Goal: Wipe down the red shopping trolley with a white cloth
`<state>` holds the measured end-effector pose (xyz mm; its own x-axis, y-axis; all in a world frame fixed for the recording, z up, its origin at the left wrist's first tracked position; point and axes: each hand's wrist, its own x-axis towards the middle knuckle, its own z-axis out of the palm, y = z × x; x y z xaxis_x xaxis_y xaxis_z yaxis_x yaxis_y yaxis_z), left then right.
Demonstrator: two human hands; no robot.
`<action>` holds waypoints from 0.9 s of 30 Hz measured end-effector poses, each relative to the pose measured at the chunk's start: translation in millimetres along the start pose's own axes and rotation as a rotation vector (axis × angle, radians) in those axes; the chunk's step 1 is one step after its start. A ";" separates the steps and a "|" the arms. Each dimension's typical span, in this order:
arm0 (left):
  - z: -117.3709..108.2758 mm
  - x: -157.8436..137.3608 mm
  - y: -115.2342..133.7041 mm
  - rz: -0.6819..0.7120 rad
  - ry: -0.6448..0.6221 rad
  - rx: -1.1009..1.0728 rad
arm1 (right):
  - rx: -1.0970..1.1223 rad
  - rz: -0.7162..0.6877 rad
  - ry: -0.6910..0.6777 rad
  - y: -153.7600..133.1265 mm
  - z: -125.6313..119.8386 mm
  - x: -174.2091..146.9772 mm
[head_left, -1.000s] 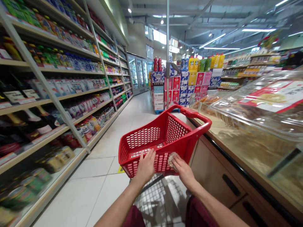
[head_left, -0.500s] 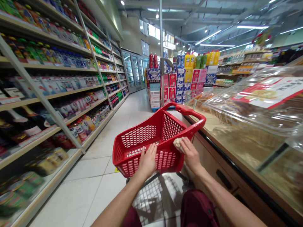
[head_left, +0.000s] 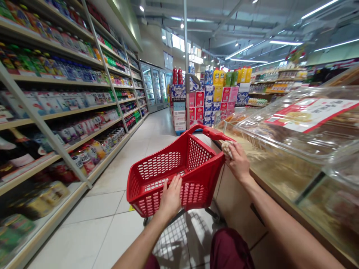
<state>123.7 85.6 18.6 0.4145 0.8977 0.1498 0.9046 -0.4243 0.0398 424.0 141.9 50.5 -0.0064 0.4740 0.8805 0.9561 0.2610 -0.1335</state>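
A red plastic shopping cart [head_left: 196,192] stands side-on before me, its basket bare inside. My left hand [head_left: 171,196] rests on the near rim of the basket, fingers stretched out and holding nothing. At the handle end, my right hand [head_left: 238,160] presses a crumpled pale cloth [head_left: 226,148] against the cart's red handle arm, near the corner of the push bar [head_left: 214,133]. The fingers are wrapped over the cloth, so part of it is hidden.
Drink shelves [head_left: 64,108] line the left side of the aisle. Close on the right is a counter with clear plastic food boxes [head_left: 280,138]. Stacked drink cartons [head_left: 196,102] and a metal pole [head_left: 187,45] stand ahead, with glass-door fridges [head_left: 154,87] beyond.
My right hand has slid the cloth up and right, from the basket's side to the handle arm. My left hand stays on the rim. The view has shifted slightly.
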 end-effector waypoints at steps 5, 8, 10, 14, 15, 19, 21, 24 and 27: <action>3.5 0.1 -2.1 0.015 0.027 0.003 | -0.026 -0.340 -0.198 -22.9 9.4 -7.0; 5.2 -0.1 -3.3 0.019 0.034 0.013 | -0.024 -0.435 -0.276 -17.6 5.6 -2.1; 6.3 -0.2 -3.1 0.024 0.035 0.030 | -0.096 -0.296 -0.244 2.5 -1.8 17.9; 8.7 0.1 -1.6 0.018 0.041 0.048 | -0.169 -0.151 -0.229 23.0 -9.5 40.1; 9.1 0.1 -1.4 0.013 0.044 0.048 | -0.156 -0.197 -0.252 18.7 -8.2 36.3; 9.3 -0.4 -1.6 0.013 0.055 0.037 | -0.088 -0.404 -0.329 -1.8 -1.3 15.3; 8.4 -1.0 -1.0 0.019 0.058 0.025 | -0.119 -0.365 -0.309 -0.4 -1.4 17.6; 6.5 -1.7 1.8 0.003 0.053 0.016 | -0.213 -0.205 -0.267 -0.3 -2.2 24.7; 4.0 -2.7 4.9 -0.011 0.038 0.017 | -0.187 -0.298 -0.298 -19.6 1.1 14.6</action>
<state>127.4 81.5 14.4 0.4003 0.8971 0.1868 0.9110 -0.4116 0.0248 404.8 144.6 65.4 -0.3464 0.6295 0.6955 0.9362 0.2787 0.2141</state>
